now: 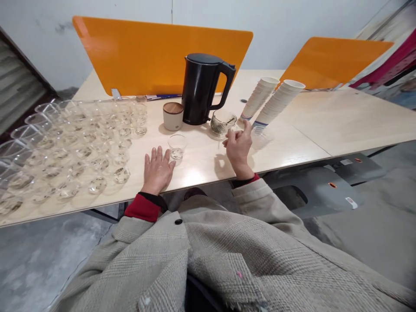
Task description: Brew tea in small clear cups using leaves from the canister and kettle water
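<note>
My left hand [158, 170] lies flat on the table with its fingers spread, the thumb side close to a single clear plastic cup [177, 147]. A few small dark bits show at that cup's bottom. My right hand [239, 144] is raised above the table in front of a ribbed glass bowl [218, 125]. Its fingers are curled in a pinch; whatever they hold, if anything, is too small or see-through to name. Something thin and dark leans inside the bowl. Just right of my right hand is a blurred, clear plastic object [262, 135].
Rows of clear cups [86, 151] fill the table's left side. A black electric kettle [199, 93] and a wooden-lidded pot [173, 118] stand behind. Two tall paper cup stacks [276, 103] rise at right. Orange dividers [139, 56] line the back; grey chairs [325, 190] sit at the front right.
</note>
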Demonstrator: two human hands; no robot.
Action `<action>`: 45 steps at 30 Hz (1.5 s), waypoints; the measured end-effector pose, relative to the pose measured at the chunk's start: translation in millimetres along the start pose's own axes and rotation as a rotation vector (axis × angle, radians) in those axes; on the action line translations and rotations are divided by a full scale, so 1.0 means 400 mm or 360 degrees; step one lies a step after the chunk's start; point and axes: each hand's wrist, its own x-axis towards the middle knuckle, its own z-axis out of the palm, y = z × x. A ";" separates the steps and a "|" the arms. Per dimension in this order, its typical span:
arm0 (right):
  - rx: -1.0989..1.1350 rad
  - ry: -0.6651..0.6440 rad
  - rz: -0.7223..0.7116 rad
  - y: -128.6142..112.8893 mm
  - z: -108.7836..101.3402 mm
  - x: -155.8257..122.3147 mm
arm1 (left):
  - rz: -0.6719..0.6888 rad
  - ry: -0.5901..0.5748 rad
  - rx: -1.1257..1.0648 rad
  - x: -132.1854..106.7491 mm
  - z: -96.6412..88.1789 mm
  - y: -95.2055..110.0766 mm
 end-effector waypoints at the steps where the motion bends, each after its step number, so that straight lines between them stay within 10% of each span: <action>1: -0.0112 -0.0022 -0.0066 0.000 -0.003 -0.032 | -0.0003 -0.0006 0.0003 0.000 -0.001 0.000; 14: -0.1523 -0.1426 -0.0517 -0.068 0.114 -0.183 | -0.0096 -0.0108 0.0034 0.010 -0.008 0.005; 45: -0.1594 -0.1526 -0.0451 -0.097 0.108 -0.187 | -0.0095 -0.0128 0.0018 0.008 -0.015 0.007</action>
